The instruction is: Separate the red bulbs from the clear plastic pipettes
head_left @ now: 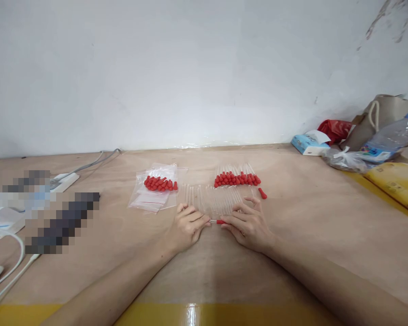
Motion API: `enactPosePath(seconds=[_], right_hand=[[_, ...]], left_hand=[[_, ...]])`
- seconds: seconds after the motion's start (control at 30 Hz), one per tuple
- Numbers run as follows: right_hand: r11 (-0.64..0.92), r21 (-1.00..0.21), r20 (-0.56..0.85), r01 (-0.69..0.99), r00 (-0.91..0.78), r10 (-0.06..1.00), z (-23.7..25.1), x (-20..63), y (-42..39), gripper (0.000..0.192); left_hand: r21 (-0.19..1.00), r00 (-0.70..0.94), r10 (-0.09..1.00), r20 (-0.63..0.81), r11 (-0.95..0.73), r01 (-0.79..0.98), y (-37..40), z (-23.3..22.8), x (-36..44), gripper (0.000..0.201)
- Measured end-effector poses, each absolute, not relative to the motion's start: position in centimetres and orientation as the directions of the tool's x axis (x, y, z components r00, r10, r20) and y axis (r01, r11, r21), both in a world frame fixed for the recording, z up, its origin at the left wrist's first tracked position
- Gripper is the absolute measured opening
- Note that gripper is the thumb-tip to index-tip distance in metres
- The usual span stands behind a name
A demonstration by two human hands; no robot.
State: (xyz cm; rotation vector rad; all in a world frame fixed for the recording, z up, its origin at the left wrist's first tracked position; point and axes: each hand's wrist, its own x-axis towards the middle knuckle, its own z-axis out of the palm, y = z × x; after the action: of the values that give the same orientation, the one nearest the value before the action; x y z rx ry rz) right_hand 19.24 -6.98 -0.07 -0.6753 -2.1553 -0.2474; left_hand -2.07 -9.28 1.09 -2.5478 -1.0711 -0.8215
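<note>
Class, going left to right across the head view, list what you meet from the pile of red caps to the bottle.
Pile of red caps, left hand, red-capped tube, right hand, tissue box, water bottle.

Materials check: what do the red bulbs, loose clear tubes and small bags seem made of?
Red bulbs: probably rubber or soft plastic; opaque, evenly coloured, fairly matte.
Loose clear tubes: glass or plastic, I cannot tell which; see-through with bright edges.
Small bags: likely thin plastic film; translucent, creased, glossy.

Red-ended tube (214, 221) in both hands (189, 225) (247, 224)
</note>
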Motion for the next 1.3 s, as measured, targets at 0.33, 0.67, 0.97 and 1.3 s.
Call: enactPosePath(seconds=[0.33,0.67,0.97,1.3], right_hand=[[0.746,-0.346,0.753,0.568,-0.306,0.582,0.2,22.2,-5.4,0.009],[0.240,-0.835,0.416,0.495,0.282,0.865,0.7,27.0,-0.4,0.032],[0.049,-0.873,0.188,0.485,0.242,0.952,-2.7,29.6,1.9,0.032],[0.066,-0.824,0.216,0.562,0.203,0.955,-2.7,29.7,1.9,0.029]], left_hand=[[0.144,0.341,0.635,0.694,-0.585,0.798,-8.8,1.2,-4.8,0.017],[0.150,0.130,0.689,0.713,-0.330,0.932,-4.6,0.9,-7.8,0.035],[0.108,0.202,0.735,0.647,-0.350,0.930,-4.2,0.3,-7.5,0.019],[0.243,0.165,0.791,0.589,-0.368,0.898,-5.6,0.6,-6.8,0.020]])
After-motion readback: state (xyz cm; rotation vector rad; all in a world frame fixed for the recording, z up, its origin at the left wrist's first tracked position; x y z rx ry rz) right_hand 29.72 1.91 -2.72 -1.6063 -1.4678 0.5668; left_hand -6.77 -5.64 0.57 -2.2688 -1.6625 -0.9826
